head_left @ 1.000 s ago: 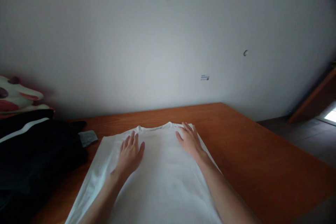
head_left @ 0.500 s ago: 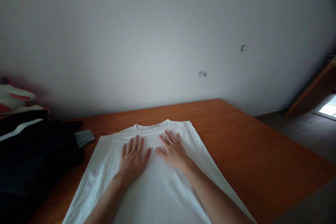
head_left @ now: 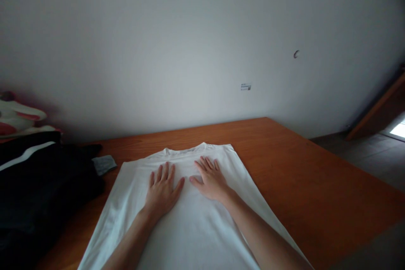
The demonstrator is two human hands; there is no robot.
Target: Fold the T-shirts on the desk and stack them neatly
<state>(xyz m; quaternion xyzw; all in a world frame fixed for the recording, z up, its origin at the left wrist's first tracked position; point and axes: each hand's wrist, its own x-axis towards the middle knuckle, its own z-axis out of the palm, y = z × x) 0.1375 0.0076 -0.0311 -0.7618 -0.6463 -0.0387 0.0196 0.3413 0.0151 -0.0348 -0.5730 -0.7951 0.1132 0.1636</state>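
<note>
A white T-shirt (head_left: 190,228) lies spread out on the wooden table, its collar toward the wall and its sides running down to the bottom of the view. My left hand (head_left: 163,193) rests flat on the upper left of the shirt, fingers spread. On the upper right of the cloth lies my right hand (head_left: 210,180), also flat with its fingers apart. The two thumbs point at each other with a small gap between them. Neither hand grips the fabric. The shirt's lower end is out of view.
Dark clothing (head_left: 41,194) with a white stripe is heaped on the left of the table (head_left: 294,177). Beside it lies a small grey piece (head_left: 105,163). A white and red plush-like thing (head_left: 22,114) sits behind the heap. A plain wall (head_left: 158,50) borders the far edge.
The whole view has shifted slightly, so everything appears a little further right. Both hands keep their flat places on the shirt.
</note>
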